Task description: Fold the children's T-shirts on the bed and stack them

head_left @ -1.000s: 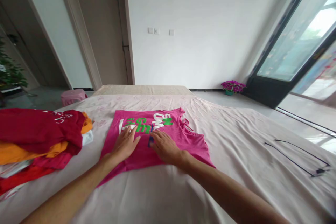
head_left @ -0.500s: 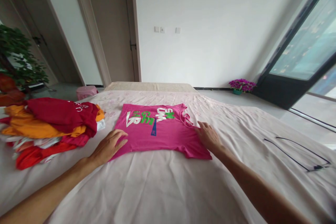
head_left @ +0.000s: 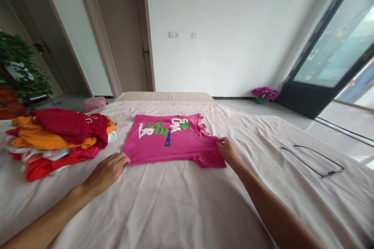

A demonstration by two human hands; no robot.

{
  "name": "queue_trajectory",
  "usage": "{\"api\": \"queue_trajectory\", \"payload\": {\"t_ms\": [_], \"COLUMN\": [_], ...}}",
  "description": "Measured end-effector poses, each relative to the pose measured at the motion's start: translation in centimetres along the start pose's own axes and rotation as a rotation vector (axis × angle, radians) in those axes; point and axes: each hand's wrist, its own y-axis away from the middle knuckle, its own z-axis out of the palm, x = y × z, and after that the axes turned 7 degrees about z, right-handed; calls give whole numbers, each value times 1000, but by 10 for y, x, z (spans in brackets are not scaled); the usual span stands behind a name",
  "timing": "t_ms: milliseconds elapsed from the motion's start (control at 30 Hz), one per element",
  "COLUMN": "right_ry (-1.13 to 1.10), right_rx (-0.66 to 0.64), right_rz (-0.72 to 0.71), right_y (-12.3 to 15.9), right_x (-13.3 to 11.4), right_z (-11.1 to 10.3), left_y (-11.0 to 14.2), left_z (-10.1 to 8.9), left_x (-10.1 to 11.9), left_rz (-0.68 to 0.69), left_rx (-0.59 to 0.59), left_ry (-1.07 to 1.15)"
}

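Observation:
A pink T-shirt (head_left: 175, 144) with green and white lettering lies flat on the pale pink bedsheet (head_left: 181, 202). My left hand (head_left: 106, 171) rests at the shirt's near left corner, fingers curled on the hem. My right hand (head_left: 229, 151) is at the shirt's right sleeve, fingers closed on the sleeve's edge. Both forearms reach in from the bottom of the view.
A pile of red, orange and white clothes (head_left: 55, 140) lies at the left of the bed. Thin black wire hangers (head_left: 315, 161) lie at the right. A pink stool (head_left: 95, 104), a plant (head_left: 17, 74) and a pot of purple flowers (head_left: 264, 94) stand beyond the bed.
My hands moved from the shirt's middle outward, the left to the near left corner and the right to the sleeve. The view shifted a little.

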Motion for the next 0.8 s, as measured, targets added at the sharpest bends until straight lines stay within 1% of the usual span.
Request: {"api": "queue_trajectory", "payload": {"t_ms": [33, 100, 167, 200, 267, 300, 333, 367, 433, 500, 533, 600, 633, 700, 800], "right_ry": [-6, 52, 142, 179, 209, 205, 191, 166, 145, 162, 187, 245, 268, 296, 313], "right_rx": [-6, -34, -46, -29, 30, 57, 75, 70, 26, -44, -82, -152, -176, -188, -156], "right_rz": [-9, -38, -56, -53, -68, -110, -180, -292, -568, -781, -846, -906, -914, -917, -907], "right_y": [-3, -8, -9, -7, 1, 7, 13, 21, 35, 45, 48, 49, 48, 42, 32], "right_x": [5, 17, 24, 25, 16, 8, -3, -16, -42, -62, -67, -67, -63, -45, -13], "right_z": [0, -3, -11, -15, -23, -26, -26, -24, -15, 1, 10, 24, 29, 32, 21], "left_y": [2, 4, 2, -3, -19, -31, -45, -60, -94, -123, -134, -146, -147, -139, -115], "left_z": [-2, -6, -14, -18, -28, -31, -33, -32, -23, -4, 7, 30, 40, 56, 68], "left_x": [-2, -6, -8, -9, -6, -3, 2, 9, 25, 41, 48, 54, 55, 49, 32], "left_rz": [-2, -15, -35, -44, -63, -75, -84, -87, -62, -3, 17, 40, 40, 26, 4], "left_rx": [-11, -47, -110, -151, -223, -240, -245, -237, -207, -165, -152, -143, -147, -162, -187], "left_ry": [4, 22, 35, 42, 63, 81, 107, 138, 210, 265, 274, 255, 231, 173, 111]}}
